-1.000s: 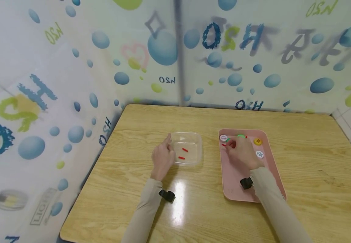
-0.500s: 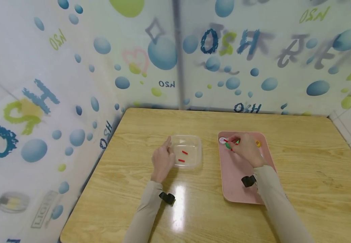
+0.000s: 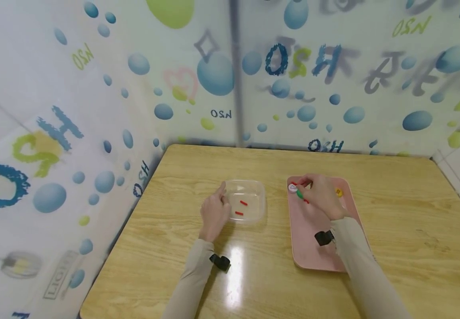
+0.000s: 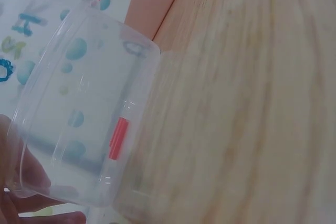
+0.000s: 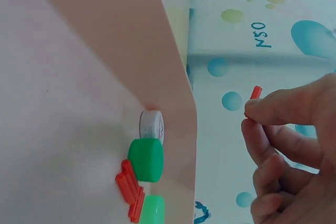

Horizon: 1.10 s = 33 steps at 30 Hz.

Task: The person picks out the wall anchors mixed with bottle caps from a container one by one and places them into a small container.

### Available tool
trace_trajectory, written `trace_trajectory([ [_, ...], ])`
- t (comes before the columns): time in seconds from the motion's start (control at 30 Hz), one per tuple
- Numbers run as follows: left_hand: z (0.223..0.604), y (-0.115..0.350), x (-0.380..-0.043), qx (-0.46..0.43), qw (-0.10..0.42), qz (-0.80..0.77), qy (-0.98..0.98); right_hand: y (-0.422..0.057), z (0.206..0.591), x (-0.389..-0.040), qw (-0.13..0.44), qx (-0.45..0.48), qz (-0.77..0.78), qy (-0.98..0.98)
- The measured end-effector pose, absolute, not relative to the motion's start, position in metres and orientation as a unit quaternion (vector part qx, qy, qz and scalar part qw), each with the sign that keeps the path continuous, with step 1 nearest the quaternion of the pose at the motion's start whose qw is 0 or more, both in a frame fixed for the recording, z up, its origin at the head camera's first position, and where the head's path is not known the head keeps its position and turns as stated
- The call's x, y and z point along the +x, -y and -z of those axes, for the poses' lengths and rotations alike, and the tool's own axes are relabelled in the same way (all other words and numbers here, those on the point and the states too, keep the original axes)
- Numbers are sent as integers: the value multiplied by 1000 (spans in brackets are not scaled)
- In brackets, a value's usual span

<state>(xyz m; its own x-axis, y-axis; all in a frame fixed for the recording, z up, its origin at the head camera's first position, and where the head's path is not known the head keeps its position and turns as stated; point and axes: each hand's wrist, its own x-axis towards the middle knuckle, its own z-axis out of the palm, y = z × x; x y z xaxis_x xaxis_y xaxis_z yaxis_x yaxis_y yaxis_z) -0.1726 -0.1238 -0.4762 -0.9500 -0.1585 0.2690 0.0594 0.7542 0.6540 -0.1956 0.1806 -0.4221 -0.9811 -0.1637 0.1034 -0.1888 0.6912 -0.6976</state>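
My left hand [image 3: 215, 212] holds the left side of a clear plastic container [image 3: 262, 199], with the thumb at its rim. Inside lie two short red sticks, one of them the red stick [image 4: 118, 138] seen through the wall in the left wrist view. Thumb and index finger of my right hand [image 3: 321, 195] pinch another small red stick [image 5: 255, 93] above the far left corner of a pink tray [image 3: 305, 248]. Below it in the tray sit a white bottle cap [image 5: 151, 124], a green cap [image 5: 146, 159] and several loose red sticks [image 5: 126, 188].
A second, lighter green cap [image 5: 153, 209] stands beside the loose sticks. A yellow cap [image 3: 339, 192] lies near the tray's far right corner, partly behind the right hand. Both stand on a wooden table [image 3: 154, 248] against patterned walls [image 3: 198, 124].
My right hand has picked a red stick up off the tray and raised it slightly by the far left corner. The left hand and container keep their place; the head view has tilted a little.
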Motion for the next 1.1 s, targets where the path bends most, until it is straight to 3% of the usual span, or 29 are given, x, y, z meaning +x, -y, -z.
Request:
trace_trajectory([
  [0.63, 479, 125, -173, 33, 148, 338, 929, -124, 424, -201, 100, 157, -369, 911],
  [1.1, 476, 126, -174, 28, 146, 343, 928, -90, 424, -202, 40, 196, -404, 892],
])
